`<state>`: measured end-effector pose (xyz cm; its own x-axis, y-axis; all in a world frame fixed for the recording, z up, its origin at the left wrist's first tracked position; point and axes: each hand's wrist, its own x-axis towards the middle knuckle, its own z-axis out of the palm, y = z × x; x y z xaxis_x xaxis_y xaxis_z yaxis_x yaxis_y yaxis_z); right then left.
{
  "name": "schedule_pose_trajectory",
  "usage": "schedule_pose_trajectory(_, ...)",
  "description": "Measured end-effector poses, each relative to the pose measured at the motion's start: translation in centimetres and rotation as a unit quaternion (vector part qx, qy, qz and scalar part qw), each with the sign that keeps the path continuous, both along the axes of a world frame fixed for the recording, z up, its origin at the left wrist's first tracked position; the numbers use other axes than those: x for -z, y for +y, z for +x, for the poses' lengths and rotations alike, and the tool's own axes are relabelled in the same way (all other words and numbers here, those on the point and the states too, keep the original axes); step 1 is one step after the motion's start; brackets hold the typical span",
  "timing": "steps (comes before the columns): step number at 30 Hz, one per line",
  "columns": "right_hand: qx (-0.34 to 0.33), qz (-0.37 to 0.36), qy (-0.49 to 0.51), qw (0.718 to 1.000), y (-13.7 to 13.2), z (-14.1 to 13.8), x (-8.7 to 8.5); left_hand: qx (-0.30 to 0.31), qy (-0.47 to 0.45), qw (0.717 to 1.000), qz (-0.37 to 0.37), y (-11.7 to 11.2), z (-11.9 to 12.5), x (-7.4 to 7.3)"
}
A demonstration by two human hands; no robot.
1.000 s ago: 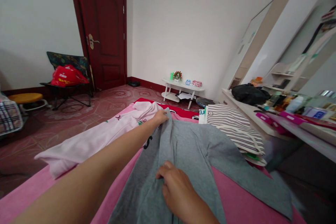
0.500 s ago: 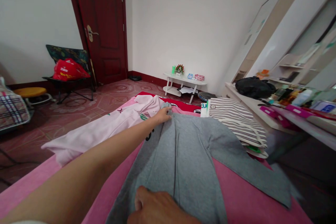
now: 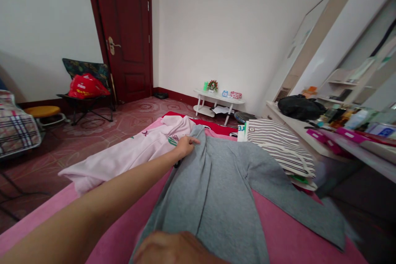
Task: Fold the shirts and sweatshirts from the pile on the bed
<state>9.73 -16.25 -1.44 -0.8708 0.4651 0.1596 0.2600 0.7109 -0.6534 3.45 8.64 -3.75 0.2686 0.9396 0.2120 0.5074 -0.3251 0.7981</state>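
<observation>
— Since half a second ago the right hand (image 3: 176,249) has slid left and nearer, the left hand (image 3: 185,147) has come a bit nearer too, and the folded-over layer of the grey shirt (image 3: 230,181) has spread left, hiding most of the dark print (image 3: 177,164).

— Nice. Is either one gripping anything?

— Right one's curled and blurry over the near left part of the shirt, fingertips hidden, so can't tell. Left one's up at the far end, fingers partly stretched out on the fabric; can't say if it's pinching any.

— And the shirt's where, exactly?

— Middle of the pink cover (image 3: 281,227), one sleeve (image 3: 306,208) angled out near right. Pale pink garment (image 3: 123,159) just to its left, striped cloth (image 3: 275,136) on a pile far right, red cloth (image 3: 213,125) past the far end.

— So which step, you reckon?

— My guess: straightening the folded left side. Next move probably calls for steadying the far end and smoothing the near edge. That sleeve looks untouched lol.
</observation>
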Motion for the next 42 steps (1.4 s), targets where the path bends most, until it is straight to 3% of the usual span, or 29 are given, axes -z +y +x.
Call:
schedule_pose_trajectory(3, 0.202, 0.011, 0.084, 0.976, 1.6, 1.9, 0.2, -0.040, -0.040, 0.998, 0.022, -0.3, -0.2, 1.2)
schedule_pose_trajectory(5, 0.360, 0.029, 0.121, 0.925, 3.4, 4.1, 0.5, -0.066, -0.068, 0.995, 0.042, -0.8, -0.3, 1.9)
schedule_pose_trajectory(8, 0.490, 0.037, 0.154, 0.857, 6.8, 7.7, 1.8, -0.104, -0.103, 0.987, 0.073, -1.7, -0.4, 2.5)
schedule_pose_trajectory(12, 0.579, 0.005, 0.144, 0.802, 11.2, 10.4, 3.7, -0.143, -0.134, 0.976, 0.095, -2.4, -0.3, 2.4)
schedule_pose_trajectory(16, 0.606, 0.043, 0.017, 0.794, 14.5, 10.6, 3.5, -0.141, -0.137, 0.974, 0.114, -2.6, -0.3, 2.1)
schedule_pose_trajectory(18, 0.615, 0.054, -0.023, 0.787, 15.5, 10.8, 3.3, -0.142, -0.130, 0.973, 0.124, -2.5, -0.4, 2.2)
schedule_pose_trajectory(24, 0.688, 0.082, -0.059, 0.718, 16.1, 12.0, 4.3, -0.161, -0.096, 0.972, 0.139, -2.1, -0.3, 2.8)
schedule_pose_trajectory(28, 0.679, 0.084, -0.076, 0.725, 15.9, 11.9, 4.8, -0.132, -0.061, 0.981, 0.131, -2.3, -0.5, 2.9)
schedule_pose_trajectory(31, 0.650, 0.069, -0.072, 0.753, 15.7, 12.0, 4.8, -0.078, -0.034, 0.990, 0.115, -3.0, -1.4, 2.7)
schedule_pose_trajectory(34, 0.613, 0.047, -0.039, 0.787, 15.0, 12.6, 4.7, -0.025, -0.017, 0.994, 0.103, -5.4, -3.0, 2.6)
schedule_pose_trajectory(37, 0.581, 0.008, 0.012, 0.814, 13.4, 13.4, 4.7, 0.040, 0.025, 0.991, 0.123, -10.4, -5.4, 2.4)
schedule_pose_trajectory(39, 0.560, -0.022, 0.050, 0.826, 12.0, 14.1, 4.9, 0.126, 0.115, 0.973, 0.157, -14.9, -7.2, 2.2)
schedule_pose_trajectory(42, 0.533, -0.063, 0.099, 0.838, 9.8, 15.0, 5.1, 0.236, 0.210, 0.939, 0.138, -21.9, -9.7, 1.1)
